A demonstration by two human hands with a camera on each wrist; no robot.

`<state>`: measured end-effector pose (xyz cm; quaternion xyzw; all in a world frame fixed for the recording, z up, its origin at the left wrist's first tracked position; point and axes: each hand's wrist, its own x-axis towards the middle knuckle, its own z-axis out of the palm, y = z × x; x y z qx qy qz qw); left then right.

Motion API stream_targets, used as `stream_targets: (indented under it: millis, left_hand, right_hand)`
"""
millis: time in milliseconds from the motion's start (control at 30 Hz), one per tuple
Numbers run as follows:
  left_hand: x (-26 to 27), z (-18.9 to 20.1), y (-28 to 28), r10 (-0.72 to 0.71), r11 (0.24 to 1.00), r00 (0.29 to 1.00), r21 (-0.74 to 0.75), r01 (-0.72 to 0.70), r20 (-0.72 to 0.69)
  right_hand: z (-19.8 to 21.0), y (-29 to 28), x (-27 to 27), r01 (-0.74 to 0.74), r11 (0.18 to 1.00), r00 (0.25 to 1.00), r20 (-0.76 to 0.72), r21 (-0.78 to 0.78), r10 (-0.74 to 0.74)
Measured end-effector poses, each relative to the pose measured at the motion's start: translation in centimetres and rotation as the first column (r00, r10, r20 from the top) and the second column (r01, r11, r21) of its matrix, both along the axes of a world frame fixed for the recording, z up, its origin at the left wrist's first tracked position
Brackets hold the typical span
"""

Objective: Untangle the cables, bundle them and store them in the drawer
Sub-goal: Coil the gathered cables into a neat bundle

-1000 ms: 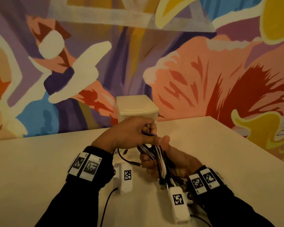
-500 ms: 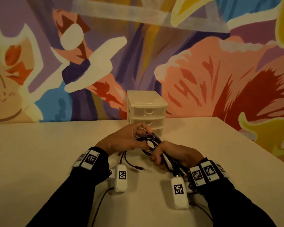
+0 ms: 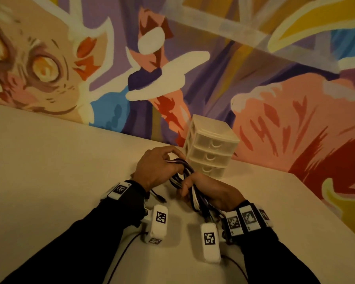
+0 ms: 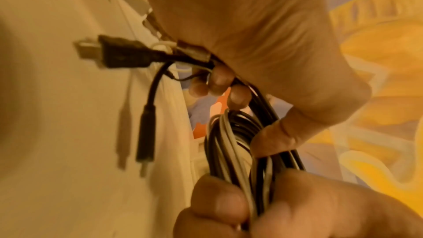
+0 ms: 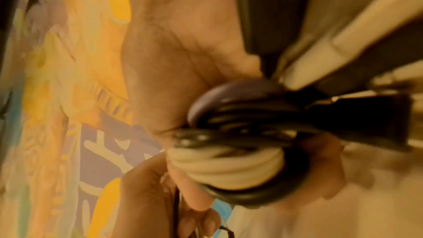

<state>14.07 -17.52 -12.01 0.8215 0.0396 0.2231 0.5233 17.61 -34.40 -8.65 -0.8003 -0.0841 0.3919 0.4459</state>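
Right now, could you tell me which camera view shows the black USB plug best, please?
The left wrist view: the black USB plug sticks out sideways with its metal tip visible, beside the left hand. The head view shows only thin dangling cable ends, too small to identify. The right wrist view is blurred; dark connectors there cannot be told apart.

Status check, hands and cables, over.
Both hands, left and right, grip the coiled bundle of black, white and purple cables. Small white plastic three-drawer unit closed, just beyond. Nothing blocking it.

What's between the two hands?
A coiled bundle of black and white cables spans the gap; left hand and right hand both grip it, in the head view.
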Motion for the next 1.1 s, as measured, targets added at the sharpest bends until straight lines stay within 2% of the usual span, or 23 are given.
stream_targets:
  millis: [100, 200, 300, 433, 600, 800, 867, 1000, 1100]
  left_hand:
    - [0.3, -0.3, 0.5, 0.062, 0.998, 0.996, 0.029, -0.064, 0.066]
    - [0.6, -1.0, 0.9, -0.070, 0.996, 0.995, 0.058, 0.066, 0.071]
    - [0.9, -1.6, 1.2, -0.151, 0.986, 0.984, 0.083, 0.144, 0.095]
    - [1.1, -1.4, 1.1, -0.163, 0.985, 0.984, 0.067, 0.159, 0.074]
    - [2.4, -2.5, 1.0, -0.090, 0.996, 0.993, 0.008, 0.090, 0.077]
    - [2.9, -3.0, 0.6, -0.047, 0.979, 0.993, -0.193, 0.067, 0.106]
    - [3.2, -3.3, 0.8, -0.036, 0.976, 0.993, -0.208, 0.059, 0.115]
    - [3.2, -3.4, 0.6, -0.050, 0.976, 0.993, -0.207, 0.071, 0.106]
    - [2.9, -3.3, 0.3, -0.078, 0.978, 0.993, -0.185, 0.095, 0.093]
  right_hand:
    - [0.4, 0.8, 0.4, -0.009, 0.999, 0.994, 0.107, -0.045, 0.014]
    - [0.4, 0.8, 0.9, -0.025, 0.991, 0.980, 0.195, -0.135, 0.052]
    - [0.5, 0.7, 1.0, -0.079, 0.976, 0.979, 0.171, -0.203, 0.114]
    - [0.8, 0.7, 0.7, -0.172, 0.948, 0.954, 0.194, -0.266, 0.228]
    - [0.4, 0.5, 1.1, -0.193, 0.963, 0.971, 0.101, -0.189, 0.215]
    - [0.4, 0.2, 1.4, -0.361, 0.932, 0.932, -0.028, -0.014, 0.361]
    - [0.4, 0.1, 1.2, -0.364, 0.931, 0.931, -0.005, 0.003, 0.364]
    - [-0.1, -0.5, 1.5, -0.367, 0.929, 0.916, 0.154, -0.044, 0.370]
    - [0.2, -0.9, 1.5, -0.355, 0.931, 0.921, 0.140, -0.081, 0.364]
